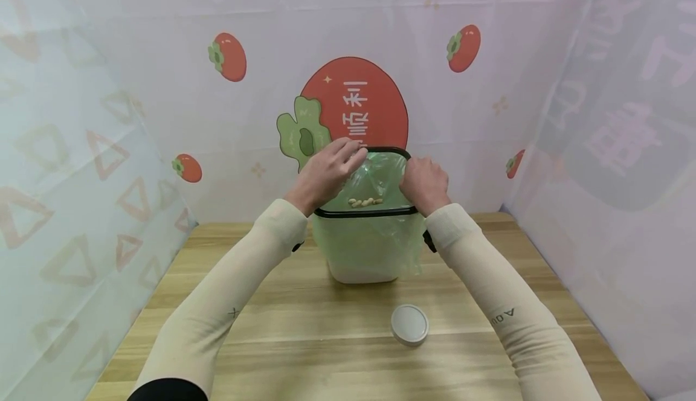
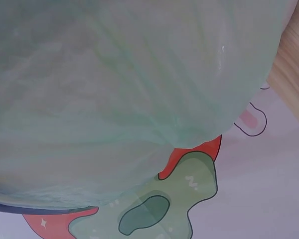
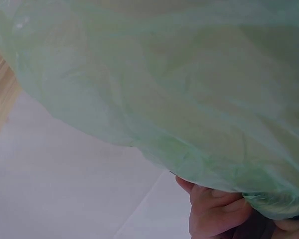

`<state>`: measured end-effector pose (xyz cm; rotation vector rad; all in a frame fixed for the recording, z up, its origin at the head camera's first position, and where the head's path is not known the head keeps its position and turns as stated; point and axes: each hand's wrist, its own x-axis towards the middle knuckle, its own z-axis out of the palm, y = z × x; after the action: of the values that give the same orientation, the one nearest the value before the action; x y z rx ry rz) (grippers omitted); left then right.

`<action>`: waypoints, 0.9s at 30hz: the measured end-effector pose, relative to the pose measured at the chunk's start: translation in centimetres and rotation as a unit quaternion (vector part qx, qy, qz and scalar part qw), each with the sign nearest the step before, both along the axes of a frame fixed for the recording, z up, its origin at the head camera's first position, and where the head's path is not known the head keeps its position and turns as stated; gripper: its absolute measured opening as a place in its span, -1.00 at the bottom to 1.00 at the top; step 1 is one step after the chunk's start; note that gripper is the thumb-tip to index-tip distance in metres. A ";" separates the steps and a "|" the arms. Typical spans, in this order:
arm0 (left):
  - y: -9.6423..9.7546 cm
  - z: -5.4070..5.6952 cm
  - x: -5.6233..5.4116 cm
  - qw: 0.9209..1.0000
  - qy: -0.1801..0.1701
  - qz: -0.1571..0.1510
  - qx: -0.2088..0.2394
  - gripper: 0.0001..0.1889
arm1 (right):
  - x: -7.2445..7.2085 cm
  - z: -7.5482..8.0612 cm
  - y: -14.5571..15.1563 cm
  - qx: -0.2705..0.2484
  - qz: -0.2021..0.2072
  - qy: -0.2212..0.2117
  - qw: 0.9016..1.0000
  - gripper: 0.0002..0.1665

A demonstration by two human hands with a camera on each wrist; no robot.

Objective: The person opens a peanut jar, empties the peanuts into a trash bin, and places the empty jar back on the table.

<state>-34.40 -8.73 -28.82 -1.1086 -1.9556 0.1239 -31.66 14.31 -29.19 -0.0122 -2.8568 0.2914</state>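
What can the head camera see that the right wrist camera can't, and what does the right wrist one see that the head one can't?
Only the head view shows the left hand, the round lid, the peanuts and the big red fruit picture.

Only the right wrist view shows the finger side of the right hand, close up at the bag's edge; the head view shows its back.

Both show the right hand, the green bag, some wooden table and pale backdrop.
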 end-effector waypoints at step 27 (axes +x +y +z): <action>0.3 0.0 0.0 0.998 0.047 -0.004 -0.031 -0.70 | -0.2 0.0 0.2 0.002 -0.002 0.003 1.000 -0.67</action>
<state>-34.40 -8.43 -28.84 -1.1313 -1.8750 0.2302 -31.87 14.47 -29.24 -0.0155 -2.8503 0.2849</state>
